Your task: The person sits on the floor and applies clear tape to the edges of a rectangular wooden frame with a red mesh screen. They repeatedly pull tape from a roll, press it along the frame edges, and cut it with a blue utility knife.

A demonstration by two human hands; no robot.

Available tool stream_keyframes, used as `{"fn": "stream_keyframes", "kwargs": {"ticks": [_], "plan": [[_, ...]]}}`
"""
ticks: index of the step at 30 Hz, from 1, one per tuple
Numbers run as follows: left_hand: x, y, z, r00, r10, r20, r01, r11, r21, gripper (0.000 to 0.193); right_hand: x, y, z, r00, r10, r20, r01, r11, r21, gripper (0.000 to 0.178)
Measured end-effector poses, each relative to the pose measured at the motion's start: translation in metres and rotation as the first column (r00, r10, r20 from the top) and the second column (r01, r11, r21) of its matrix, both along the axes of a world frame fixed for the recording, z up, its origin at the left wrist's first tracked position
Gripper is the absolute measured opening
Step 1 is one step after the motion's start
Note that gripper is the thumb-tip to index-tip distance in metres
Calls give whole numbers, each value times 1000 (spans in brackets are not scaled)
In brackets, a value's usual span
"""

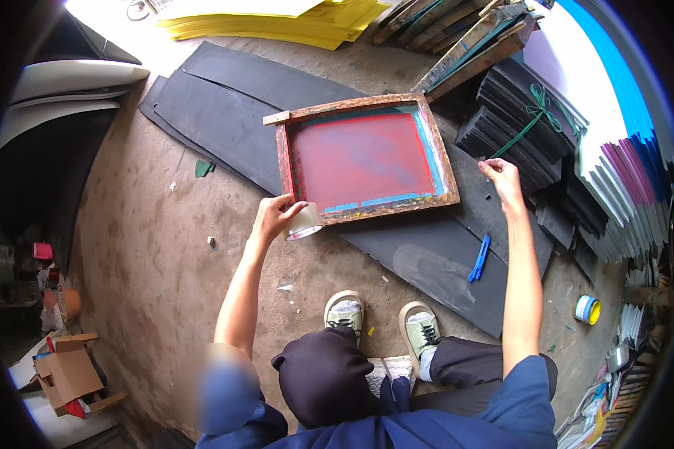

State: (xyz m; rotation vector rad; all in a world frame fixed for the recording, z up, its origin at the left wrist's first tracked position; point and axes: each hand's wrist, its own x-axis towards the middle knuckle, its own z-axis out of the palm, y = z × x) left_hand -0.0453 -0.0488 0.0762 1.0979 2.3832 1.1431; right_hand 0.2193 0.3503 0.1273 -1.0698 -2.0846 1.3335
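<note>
Flat black foam-like sheets point(427, 254) lay under a rectangular, paint-stained wooden frame with red mesh point(363, 157), probably as a level bed. At the frame's near left corner, the left hand point(273, 217) gripped a pale round tape roll point(305, 222), seemingly for steadiness; the right hand point(504, 177) pinched its fingertips together, any contents too small to discern.
</note>
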Motion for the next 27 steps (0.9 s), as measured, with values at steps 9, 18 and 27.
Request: {"fn": "stream_keyframes", "kwargs": {"ticks": [9,18,27], "plan": [[6,5,16,997,-81,19,79,995,55,31,28,20,-59,993,-118,-9,116,986,-117,20],[-9,-1,-2,786,-46,-616,-159,949,-273,41,26,11,-99,986,-133,103,142,987,-80,23],[-28,-39,-29,947,115,300,-136,990,47,34,-5,-28,-147,950,-166,266,147,985,93,12]]}}
